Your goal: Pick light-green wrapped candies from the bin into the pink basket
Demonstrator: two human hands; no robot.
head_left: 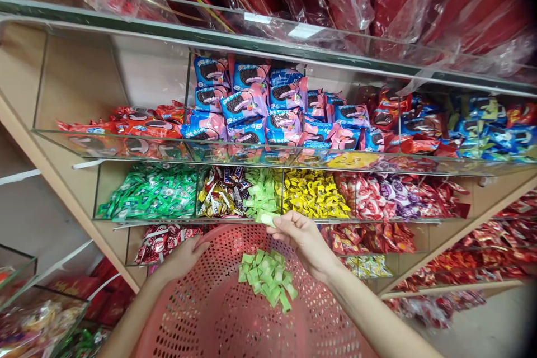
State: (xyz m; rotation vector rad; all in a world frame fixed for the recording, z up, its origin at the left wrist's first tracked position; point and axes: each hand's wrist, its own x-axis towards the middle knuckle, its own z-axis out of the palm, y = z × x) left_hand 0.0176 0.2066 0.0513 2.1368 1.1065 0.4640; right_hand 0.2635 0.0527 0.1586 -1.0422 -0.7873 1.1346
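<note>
Both arms reach forward from the bottom edge of the view, one on each side of a round, red plastic basket with perforated walls point(218, 319). The left forearm slants up and inward along the basket's left side; its hand point(187, 257) is closed over the rim at the far left, the fingers bent over the edge and the thumb side partly hidden.

The right forearm comes in from the lower right, wrist nearly straight. The right hand point(301, 241) is above the far rim, thumb and forefinger pinched together on one small, flat, light-green wrapped packet point(267, 218), the remaining fingers curled loosely under. This packet is held just in front of a heap of matching light-green packets point(260, 190) in a clear-walled shelf compartment.

Inside the basket, a loose pile of small light-green packets point(267, 278) lies toward the far side. On the shelf, glossy green wrapped sweets point(153, 190) fill the compartment at far left, and bright yellow wrapped sweets point(314, 193) sit immediately right of the light-green heap.
</note>
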